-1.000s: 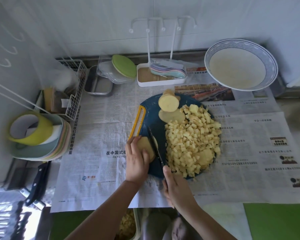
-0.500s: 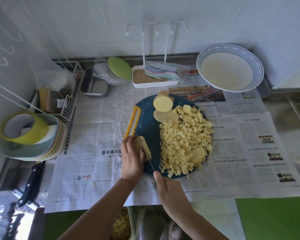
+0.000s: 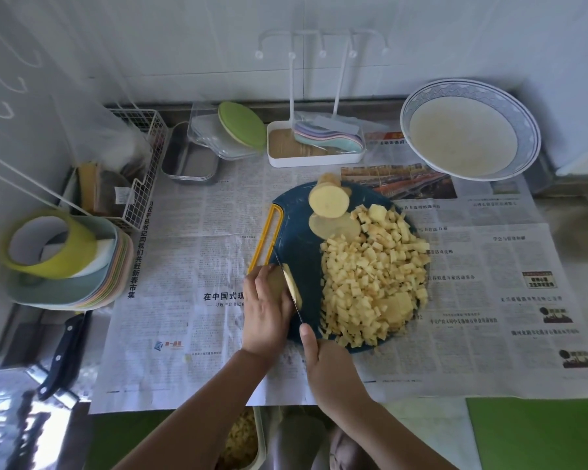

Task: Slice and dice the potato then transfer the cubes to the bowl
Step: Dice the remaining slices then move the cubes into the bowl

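Observation:
On the dark blue cutting board (image 3: 299,245), my left hand (image 3: 267,308) holds a potato piece (image 3: 279,281) down at the board's left side. My right hand (image 3: 326,371) grips a knife (image 3: 287,283) whose blade stands in the potato, with a thin slice (image 3: 292,288) leaning off to its right. A large heap of potato cubes (image 3: 374,273) covers the board's right half. A cut potato half (image 3: 328,200) and a flat slice (image 3: 335,227) lie at the board's far end. The blue-rimmed white bowl (image 3: 469,128) stands at the back right.
Newspaper (image 3: 190,266) covers the counter. At the left stand stacked plates with a yellow-green ring (image 3: 53,256), a wire basket (image 3: 129,171) and a black-handled knife (image 3: 65,354). A metal tray (image 3: 190,161), clear container (image 3: 228,134) and white rack tray (image 3: 314,144) line the back.
The knife blade has come down into the potato piece under my left hand, and a thin slice now leans away to the right of the blade. The camera view shifted slightly.

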`<state>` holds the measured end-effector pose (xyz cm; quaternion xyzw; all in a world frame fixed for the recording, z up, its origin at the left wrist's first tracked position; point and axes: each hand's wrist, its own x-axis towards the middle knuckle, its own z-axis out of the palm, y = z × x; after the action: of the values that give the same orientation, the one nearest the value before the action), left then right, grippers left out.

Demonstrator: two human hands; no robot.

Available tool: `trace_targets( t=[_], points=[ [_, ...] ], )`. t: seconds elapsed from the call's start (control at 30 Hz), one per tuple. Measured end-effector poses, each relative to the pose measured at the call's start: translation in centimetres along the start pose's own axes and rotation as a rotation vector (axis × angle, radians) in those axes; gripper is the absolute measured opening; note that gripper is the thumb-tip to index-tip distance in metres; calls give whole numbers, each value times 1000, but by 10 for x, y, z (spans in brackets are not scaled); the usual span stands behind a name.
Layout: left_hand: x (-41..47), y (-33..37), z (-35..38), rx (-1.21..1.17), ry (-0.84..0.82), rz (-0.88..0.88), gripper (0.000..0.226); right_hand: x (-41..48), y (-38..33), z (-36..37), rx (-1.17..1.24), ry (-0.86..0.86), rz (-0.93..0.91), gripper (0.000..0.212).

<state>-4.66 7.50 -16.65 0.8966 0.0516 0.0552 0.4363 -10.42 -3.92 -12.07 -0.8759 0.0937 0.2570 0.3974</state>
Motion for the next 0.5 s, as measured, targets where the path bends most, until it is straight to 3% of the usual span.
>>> trace_targets(
  t=[0.1,0.27,0.33,0.5],
  points=[
    [0,0,0,-29,15,-5,57,3,1,-1,90,-22,-2,60],
    [0,-1,-1,-90,60,27,45,6,11,-31,636,-275,225,61],
    [0,-1,-1,-105,73,18,45,4,13,-35,663,-297,228,60],
    [1,1,-1,-84,86,2,46,-6,18,-20,439,-110,4,65]
  ],
)
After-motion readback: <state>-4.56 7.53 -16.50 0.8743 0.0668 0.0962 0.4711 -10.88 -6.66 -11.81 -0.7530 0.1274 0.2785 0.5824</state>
